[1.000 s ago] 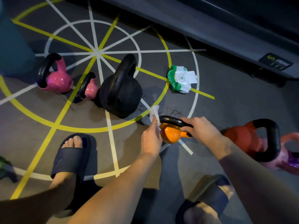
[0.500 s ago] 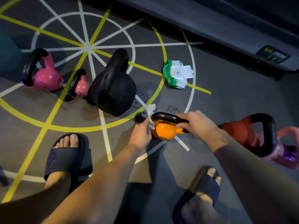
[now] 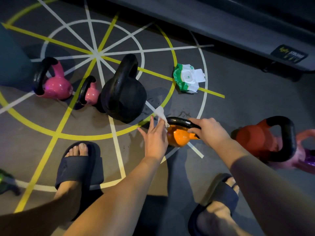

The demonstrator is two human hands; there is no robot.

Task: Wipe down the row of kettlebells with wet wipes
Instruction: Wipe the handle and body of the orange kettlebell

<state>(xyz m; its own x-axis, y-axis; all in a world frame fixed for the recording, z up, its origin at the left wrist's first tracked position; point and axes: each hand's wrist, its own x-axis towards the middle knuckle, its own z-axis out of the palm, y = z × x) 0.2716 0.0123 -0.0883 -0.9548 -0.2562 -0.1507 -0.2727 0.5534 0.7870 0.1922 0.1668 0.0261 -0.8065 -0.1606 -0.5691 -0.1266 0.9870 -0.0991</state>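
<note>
The grey floor (image 3: 238,116) carries painted yellow and white lines (image 3: 97,53), rings crossed by spokes. Two feet in dark slide sandals stand on it, the left sandal (image 3: 76,166) on the lines, the right sandal (image 3: 219,193) on bare grey. A grey beam (image 3: 221,26) with a black label (image 3: 289,54) runs along the top. A teal shape (image 3: 12,65) sits at the left edge.

black kettlebell (image 3: 123,97) left, red kettlebell (image 3: 259,140) right
</note>
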